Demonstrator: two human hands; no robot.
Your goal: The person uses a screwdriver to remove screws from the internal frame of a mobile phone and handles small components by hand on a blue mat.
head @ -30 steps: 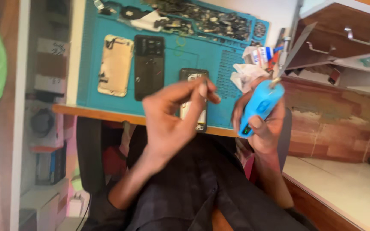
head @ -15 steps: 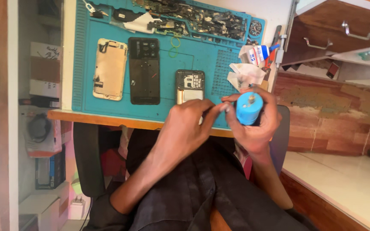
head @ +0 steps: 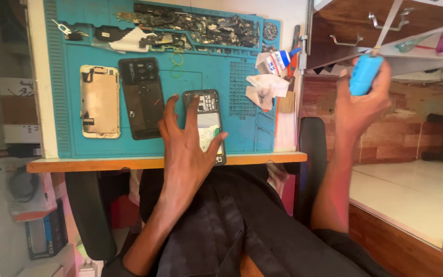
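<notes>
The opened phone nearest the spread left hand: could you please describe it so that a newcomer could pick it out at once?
Start at the teal work mat on the desk. Three flat phone bodies lie in a row along its near half. The opened phone is the rightmost one, by the mat's near edge, partly under the fingers of the left hand. Unlike the pale gold back and the plain black one, it shows bare innards and a white patch.

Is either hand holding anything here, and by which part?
The right hand grips a blue tool around its body. The left hand holds nothing, spread open over the opened phone.
</notes>
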